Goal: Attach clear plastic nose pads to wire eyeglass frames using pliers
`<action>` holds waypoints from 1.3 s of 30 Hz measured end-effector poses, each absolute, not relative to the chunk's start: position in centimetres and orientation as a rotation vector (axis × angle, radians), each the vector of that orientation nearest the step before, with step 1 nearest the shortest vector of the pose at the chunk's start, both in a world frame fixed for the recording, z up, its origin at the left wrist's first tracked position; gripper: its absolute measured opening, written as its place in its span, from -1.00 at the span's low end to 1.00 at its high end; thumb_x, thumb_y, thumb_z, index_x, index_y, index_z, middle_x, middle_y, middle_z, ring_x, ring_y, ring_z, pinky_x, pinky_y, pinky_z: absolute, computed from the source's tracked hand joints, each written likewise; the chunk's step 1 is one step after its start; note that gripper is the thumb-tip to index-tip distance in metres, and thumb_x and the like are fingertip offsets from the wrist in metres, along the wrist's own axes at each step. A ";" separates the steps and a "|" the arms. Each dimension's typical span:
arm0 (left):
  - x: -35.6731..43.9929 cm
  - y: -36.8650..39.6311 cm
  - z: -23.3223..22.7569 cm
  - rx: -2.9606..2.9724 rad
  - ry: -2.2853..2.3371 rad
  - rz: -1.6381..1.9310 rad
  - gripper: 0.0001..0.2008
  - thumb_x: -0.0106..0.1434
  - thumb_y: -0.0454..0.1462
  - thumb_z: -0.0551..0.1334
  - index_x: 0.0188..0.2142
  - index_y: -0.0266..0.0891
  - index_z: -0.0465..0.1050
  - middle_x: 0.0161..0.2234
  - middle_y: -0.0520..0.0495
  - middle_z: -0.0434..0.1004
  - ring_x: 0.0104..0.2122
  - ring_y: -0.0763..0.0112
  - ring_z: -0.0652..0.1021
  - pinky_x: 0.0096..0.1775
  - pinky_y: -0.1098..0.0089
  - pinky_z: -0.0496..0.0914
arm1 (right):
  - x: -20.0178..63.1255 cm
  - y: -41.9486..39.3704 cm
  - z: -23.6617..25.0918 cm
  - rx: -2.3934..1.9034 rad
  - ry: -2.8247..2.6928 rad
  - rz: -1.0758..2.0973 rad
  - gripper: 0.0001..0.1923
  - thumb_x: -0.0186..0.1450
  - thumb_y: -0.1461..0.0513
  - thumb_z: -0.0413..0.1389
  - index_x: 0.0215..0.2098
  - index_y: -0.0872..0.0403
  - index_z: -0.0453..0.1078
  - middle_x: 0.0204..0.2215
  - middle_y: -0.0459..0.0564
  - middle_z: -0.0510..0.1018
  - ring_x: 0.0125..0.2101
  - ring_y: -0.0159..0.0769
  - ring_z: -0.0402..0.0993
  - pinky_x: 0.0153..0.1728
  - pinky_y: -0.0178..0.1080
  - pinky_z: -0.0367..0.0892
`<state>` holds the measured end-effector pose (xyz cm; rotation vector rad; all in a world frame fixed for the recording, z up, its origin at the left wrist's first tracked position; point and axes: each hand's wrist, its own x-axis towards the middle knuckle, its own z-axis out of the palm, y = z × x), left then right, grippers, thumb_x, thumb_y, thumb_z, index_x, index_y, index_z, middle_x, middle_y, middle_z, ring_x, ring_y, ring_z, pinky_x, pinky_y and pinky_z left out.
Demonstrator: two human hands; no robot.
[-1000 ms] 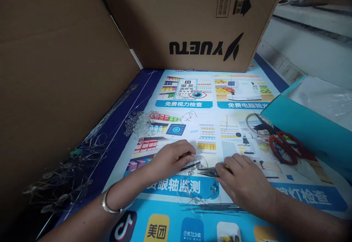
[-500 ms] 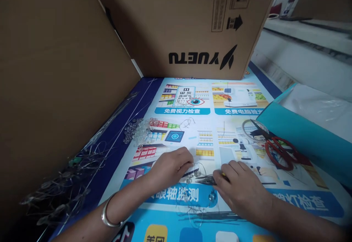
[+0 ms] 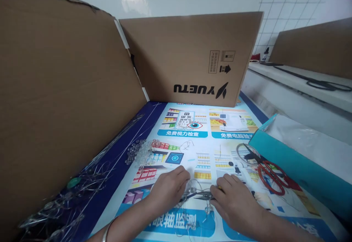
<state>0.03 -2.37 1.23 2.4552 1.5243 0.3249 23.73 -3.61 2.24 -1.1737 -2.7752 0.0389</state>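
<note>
Lifting my head has brought the tiled wall and the whole YUETU cardboard box [image 3: 192, 58] into sight, where a moment ago only its lower part showed; my hands have barely moved. My left hand [image 3: 169, 187] rests knuckles-up on the printed poster [image 3: 187, 139] covering the surface, its fingers curled down onto a thin wire strung with clear beads [image 3: 192, 192], though the closing of that grip is hidden under my knuckles. My right hand [image 3: 233, 201] is closed around small dark pliers [image 3: 203, 197], whose tips point left toward my left fingers and meet the wire just beside them. I cannot tell whether the tips actually pinch the wire. More loops of the beaded wire trail toward me between my wrists. Since both hands sit on the same spot as a second ago, I judge the same bend or join in the wire is still being worked. A heap of loose clear beads [image 3: 140, 150] lies farther off to the left, finished wire pieces [image 3: 60, 205] are piled by the cardboard wall [image 3: 60, 99], and red-handled scissors [image 3: 272, 178] lie well apart on my right, beside a teal sheet [image 3: 302, 168].
</note>
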 end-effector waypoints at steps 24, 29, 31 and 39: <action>-1.7 -0.8 1.0 2.216 1.780 0.516 -0.83 0.12 -0.43 0.05 -0.36 -0.17 0.32 -0.37 0.00 0.39 -0.41 0.39 0.46 -0.40 0.45 0.24 | 18.4 11.3 4.8 -1.522 -2.785 -0.152 -0.59 0.31 0.05 -0.17 -0.28 0.08 0.42 -0.34 0.08 0.45 -0.26 -0.20 0.36 -0.32 -0.25 0.15; -1.6 -0.8 1.2 2.207 1.768 0.511 -0.82 0.10 -0.44 0.06 -0.36 -0.17 0.33 -0.38 0.01 0.40 -0.43 0.41 0.45 -0.41 0.47 0.23 | 17.3 11.6 4.5 -1.500 -2.798 -0.206 -0.63 0.30 0.06 -0.15 -0.29 0.07 0.43 -0.33 0.07 0.46 -0.26 -0.19 0.35 -0.30 -0.24 0.14; -1.6 -0.8 1.2 2.202 1.761 0.516 -0.84 0.11 -0.43 0.06 -0.37 -0.17 0.33 -0.39 0.01 0.40 -0.44 0.42 0.45 -0.42 0.47 0.23 | 17.3 11.4 4.4 -1.494 -2.803 -0.220 -0.65 0.31 0.08 -0.14 -0.29 0.06 0.42 -0.34 0.05 0.46 -0.26 -0.21 0.35 -0.31 -0.25 0.14; -1.6 -0.7 1.2 2.184 1.690 0.556 -0.86 0.12 -0.41 0.05 -0.40 -0.18 0.33 -0.43 0.02 0.39 -0.48 0.44 0.41 -0.44 0.47 0.22 | 19.0 9.8 5.0 -1.484 -2.792 -0.277 -0.67 0.33 0.09 -0.13 -0.29 0.06 0.42 -0.36 0.04 0.46 -0.25 -0.21 0.34 -0.30 -0.25 0.15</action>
